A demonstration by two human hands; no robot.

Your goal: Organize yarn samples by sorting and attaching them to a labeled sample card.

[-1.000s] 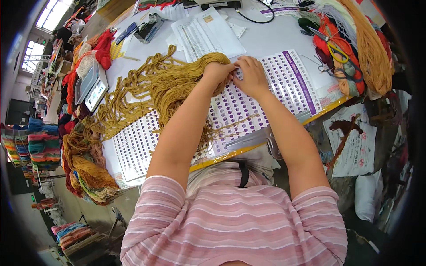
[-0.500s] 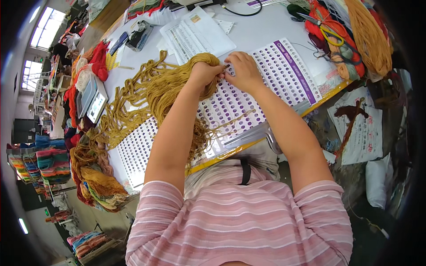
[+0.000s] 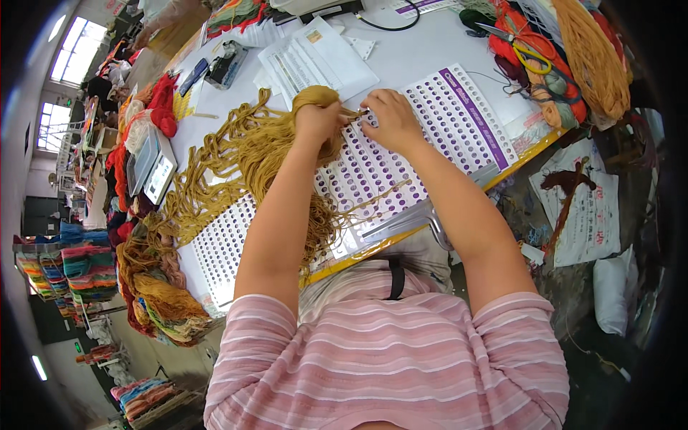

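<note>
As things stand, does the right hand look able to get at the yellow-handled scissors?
Probably yes. The scissors lie exposed atop the red yarn, and between them and the right hand there is mostly flat punched card and tabletop.

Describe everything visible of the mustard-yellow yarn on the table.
The mustard-yellow yarn is a thick bundle of soft-looking strands. The left hand grips its smooth, bunched end; a thin twist reaches toward the right hand. Wavy lengths spread leftward across the table; others trail over a perforated card.
</note>
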